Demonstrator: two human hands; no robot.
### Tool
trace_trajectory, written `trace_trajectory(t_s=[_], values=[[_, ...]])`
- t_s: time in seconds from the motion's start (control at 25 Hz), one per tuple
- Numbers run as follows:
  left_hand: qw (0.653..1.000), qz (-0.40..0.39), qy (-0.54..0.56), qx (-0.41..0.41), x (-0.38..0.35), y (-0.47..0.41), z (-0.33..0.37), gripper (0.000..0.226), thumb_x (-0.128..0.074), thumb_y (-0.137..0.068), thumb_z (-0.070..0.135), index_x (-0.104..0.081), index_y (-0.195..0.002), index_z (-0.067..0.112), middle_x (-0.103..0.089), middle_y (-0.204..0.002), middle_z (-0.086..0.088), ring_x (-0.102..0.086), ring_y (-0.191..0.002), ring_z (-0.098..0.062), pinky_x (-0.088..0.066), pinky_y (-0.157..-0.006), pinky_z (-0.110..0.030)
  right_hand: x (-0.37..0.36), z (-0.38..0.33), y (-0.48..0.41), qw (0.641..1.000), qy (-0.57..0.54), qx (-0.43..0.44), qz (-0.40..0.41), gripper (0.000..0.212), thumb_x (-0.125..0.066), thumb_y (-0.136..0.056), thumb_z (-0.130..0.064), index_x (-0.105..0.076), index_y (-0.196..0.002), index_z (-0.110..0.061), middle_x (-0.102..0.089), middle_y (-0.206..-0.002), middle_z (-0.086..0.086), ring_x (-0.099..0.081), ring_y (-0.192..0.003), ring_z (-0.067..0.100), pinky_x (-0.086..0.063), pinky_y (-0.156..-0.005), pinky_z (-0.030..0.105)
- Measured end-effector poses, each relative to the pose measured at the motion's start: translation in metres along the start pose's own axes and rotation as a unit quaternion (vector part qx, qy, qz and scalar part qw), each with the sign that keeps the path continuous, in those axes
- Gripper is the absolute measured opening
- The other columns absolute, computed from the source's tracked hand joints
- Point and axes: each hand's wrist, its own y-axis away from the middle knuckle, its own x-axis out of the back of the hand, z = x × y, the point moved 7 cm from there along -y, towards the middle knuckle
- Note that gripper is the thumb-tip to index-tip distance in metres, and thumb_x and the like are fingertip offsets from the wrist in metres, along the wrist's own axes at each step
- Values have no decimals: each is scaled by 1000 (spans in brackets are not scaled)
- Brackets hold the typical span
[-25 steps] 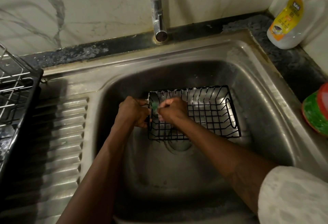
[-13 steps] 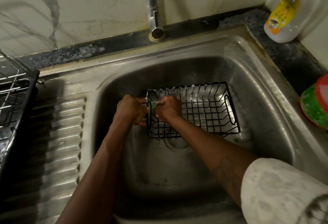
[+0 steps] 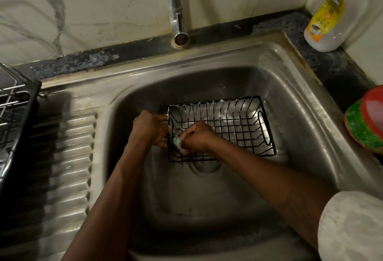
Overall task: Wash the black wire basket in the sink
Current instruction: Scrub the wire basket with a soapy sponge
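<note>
Shift: green soapy pad (image 3: 176, 141) was drawn nearer along black wire basket (image 3: 232, 125); scrubbing judged unfinished
Grips: basket clasped by left hand (image 3: 149, 129); pad pinched by right hand (image 3: 198, 138)

The yellow label (image 3: 326, 12) on the bottle (image 3: 328, 42) is too blurred to read.

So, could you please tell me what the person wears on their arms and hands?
No gloves, rings or watch show on the left hand or right hand. The left forearm is bare to the frame edge. A pale, mottled sleeve starts above the right forearm.
</note>
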Motion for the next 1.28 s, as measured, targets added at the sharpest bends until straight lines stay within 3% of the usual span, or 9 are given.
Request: trace_trajectory(t_s=[0.12,0.24,0.36,0.52,0.72,0.88,1.0,1.16,1.28], values=[[999,4,22,26,-1,0,-1,21,-76,-84,3,-68,-80,22,-73,-83,-3,-75,-82,-27,-62,-75,-51,20,-22,2,987,-130,53,83,21,-77,-84,-4,-71,-101,-15,-71,-100,3,-72,-82,12,-61,-66,24],[1000,-3,11,21,-3,-1,-1,13,-84,-79,13,-75,-81,22,-74,-81,-3,-75,-84,-25,-62,-73,-52,20,-44,13,969,-186,121,112,22,-78,-83,-3,-73,-104,-9,-75,-92,11,-75,-78,28,-64,-69,40],[999,-9,29,23,-3,4,-1,14,-80,-82,6,-75,-89,17,-75,-96,-10,-74,-87,-30,-61,-77,-55,4,-30,34,978,-160,126,51,12,-79,-84,-3,-76,-95,-4,-77,-87,11,-76,-77,25,-64,-70,35],[999,-21,45,21,-4,15,4,22,-69,-90,-3,-66,-102,15,-69,-107,-18,-70,-87,-31,-61,-75,-55,-3,-17,36,994,4,98,-56,16,-86,-77,-13,-80,-91,-14,-77,-87,-5,-73,-79,5,-62,-74,26],[997,-38,62,18,-10,27,11,28,-65,-92,-5,-65,-119,4,-66,-114,-23,-67,-97,-34,-62,-65,-51,21,-36,18,967,-235,61,73,22,-83,-78,0,-74,-97,-8,-73,-98,9,-75,-81,20,-64,-68,33],[995,-61,64,45,-8,29,11,25,-55,-97,-5,-59,-117,10,-68,-106,-16,-66,-103,-32,-57,-87,-49,-7,-20,27,988,-134,73,-19,15,-84,-77,-1,-77,-89,-7,-76,-89,7,-76,-79,19,-64,-71,35],[996,-57,56,50,-6,27,9,28,-53,-97,-8,-61,-120,7,-66,-112,-23,-67,-104,-40,-57,-84,-55,-11,-21,34,983,24,158,-90,15,-87,-75,-11,-80,-88,-17,-77,-88,-6,-72,-86,7,-61,-84,32],[997,-33,47,50,-9,23,8,32,-60,-93,-8,-64,-121,6,-66,-84,-14,-70,-82,-33,-62,-65,-52,-13,-20,39,969,15,169,-178,15,-84,-80,-16,-80,-95,-17,-78,-93,-5,-73,-94,12,-59,-89,32],[998,-37,4,41,-10,19,5,32,-64,-90,-4,-67,-115,16,-70,-101,-15,-72,-83,-30,-63,-66,-51,-18,-11,24,974,114,151,-127,12,-82,-81,-15,-81,-92,-19,-74,-81,-12,-67,-80,2,-54,-82,24]])
